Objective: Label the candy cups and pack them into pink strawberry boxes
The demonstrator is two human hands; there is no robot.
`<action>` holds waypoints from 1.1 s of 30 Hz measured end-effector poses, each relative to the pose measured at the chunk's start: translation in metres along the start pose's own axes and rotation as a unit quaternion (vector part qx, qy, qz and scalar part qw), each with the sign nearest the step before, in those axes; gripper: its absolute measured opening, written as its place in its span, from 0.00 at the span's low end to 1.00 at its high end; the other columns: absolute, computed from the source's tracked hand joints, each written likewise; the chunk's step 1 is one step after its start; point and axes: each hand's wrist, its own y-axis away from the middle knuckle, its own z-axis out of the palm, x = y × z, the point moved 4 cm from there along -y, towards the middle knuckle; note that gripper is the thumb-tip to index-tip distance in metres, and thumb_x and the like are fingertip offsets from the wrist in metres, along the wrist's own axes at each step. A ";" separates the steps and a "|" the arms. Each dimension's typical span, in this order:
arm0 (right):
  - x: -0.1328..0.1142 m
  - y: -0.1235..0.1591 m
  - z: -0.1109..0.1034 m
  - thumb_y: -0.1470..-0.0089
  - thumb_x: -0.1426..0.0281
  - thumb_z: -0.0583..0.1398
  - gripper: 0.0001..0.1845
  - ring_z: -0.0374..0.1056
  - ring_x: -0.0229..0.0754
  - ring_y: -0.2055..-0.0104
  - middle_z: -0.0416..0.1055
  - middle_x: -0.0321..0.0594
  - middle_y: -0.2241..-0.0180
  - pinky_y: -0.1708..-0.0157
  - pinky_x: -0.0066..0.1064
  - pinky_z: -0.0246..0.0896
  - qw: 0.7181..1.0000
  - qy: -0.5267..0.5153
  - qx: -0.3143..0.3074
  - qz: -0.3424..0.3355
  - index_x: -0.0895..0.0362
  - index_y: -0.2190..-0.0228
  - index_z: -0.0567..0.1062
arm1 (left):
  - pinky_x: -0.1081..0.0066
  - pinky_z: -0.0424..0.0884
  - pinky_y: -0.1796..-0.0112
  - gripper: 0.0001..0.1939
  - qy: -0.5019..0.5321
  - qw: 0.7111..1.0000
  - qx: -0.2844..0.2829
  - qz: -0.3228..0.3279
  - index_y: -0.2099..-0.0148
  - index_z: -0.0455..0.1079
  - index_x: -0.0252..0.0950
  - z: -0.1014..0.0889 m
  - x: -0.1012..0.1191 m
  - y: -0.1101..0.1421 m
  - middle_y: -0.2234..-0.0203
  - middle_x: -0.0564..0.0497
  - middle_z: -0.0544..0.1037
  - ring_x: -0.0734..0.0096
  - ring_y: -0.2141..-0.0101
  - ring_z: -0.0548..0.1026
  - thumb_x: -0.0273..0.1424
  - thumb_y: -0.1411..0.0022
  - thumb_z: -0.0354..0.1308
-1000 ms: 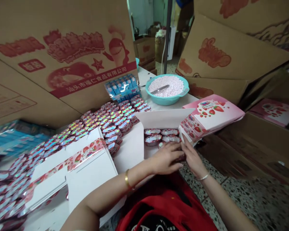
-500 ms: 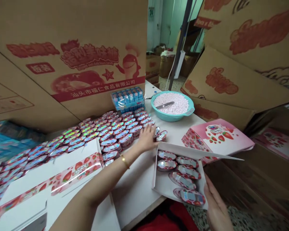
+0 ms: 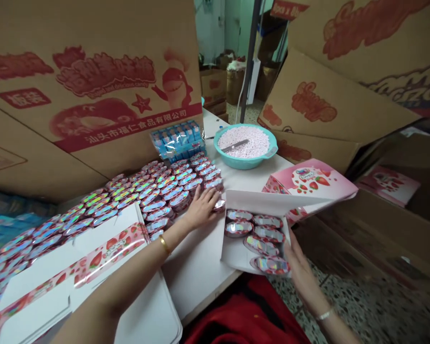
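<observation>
My left hand reaches over the right edge of a crowd of shiny oval packs on the white table. Its fingers are apart, and one oval pack sits at the gap between thumb and forefinger; whether it is gripped I cannot tell. My right hand holds a white-lined carton by its right side, tilted at the table's front edge. Inside, several oval packs lie in two columns, with bare room at lower left. The carton's raised flap stands along its far side, and the right fingertips are partly hidden.
Flattened strawberry-print cartons are stacked at left. A pink closed carton sits behind the held one. Farther back are a turquoise bowl of small pale pellets with a flat blade, and blue packs. Big brown cartons wall the table.
The view has swung slightly right and down. My left hand has drawn back a little towards me, a loose oval pack now beside it. The held carton has shifted slightly away from me.
</observation>
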 end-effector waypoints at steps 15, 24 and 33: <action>-0.079 0.003 0.051 0.45 0.57 0.64 0.19 0.61 0.57 0.46 0.70 0.50 0.50 0.43 0.52 0.51 0.773 0.520 -0.157 -0.327 0.55 0.56 0.78 | 0.52 0.64 0.43 0.40 0.279 0.950 0.139 -0.019 0.31 0.51 0.42 -0.083 0.068 0.056 0.45 0.42 0.65 0.53 0.43 0.65 0.44 0.40 0.61; -0.067 0.007 0.025 0.46 0.58 0.65 0.26 0.61 0.56 0.47 0.69 0.51 0.48 0.48 0.47 0.57 0.800 0.482 -0.142 -0.327 0.58 0.50 0.73 | 0.54 0.66 0.45 0.42 0.278 0.954 0.074 0.085 0.29 0.46 0.44 -0.080 0.118 0.041 0.44 0.39 0.63 0.53 0.44 0.65 0.44 0.40 0.61; -0.072 0.009 0.026 0.46 0.63 0.65 0.24 0.63 0.56 0.47 0.70 0.51 0.48 0.46 0.48 0.58 0.814 0.476 -0.138 -0.304 0.59 0.50 0.72 | 0.47 0.58 0.41 0.34 0.051 0.993 -0.047 0.100 0.30 0.51 0.39 -0.027 0.121 0.050 0.38 0.38 0.65 0.48 0.39 0.63 0.42 0.33 0.53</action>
